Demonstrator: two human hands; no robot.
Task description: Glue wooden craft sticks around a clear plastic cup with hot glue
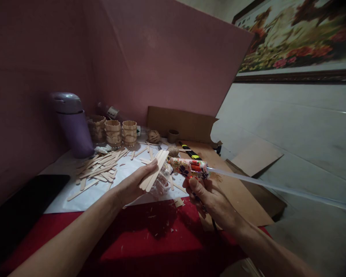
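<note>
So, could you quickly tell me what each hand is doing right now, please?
Left hand: closed on wooden sticks and a clear plastic container.
Right hand: closed on the patterned glue gun.

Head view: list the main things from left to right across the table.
Purple flask → pile of loose wooden sticks → left hand holding a bundle of sticks → floral glue gun → clear glue stick.

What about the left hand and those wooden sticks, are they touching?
Touching. The head view shows the left hand gripping the wooden sticks, thumb on top.
</note>
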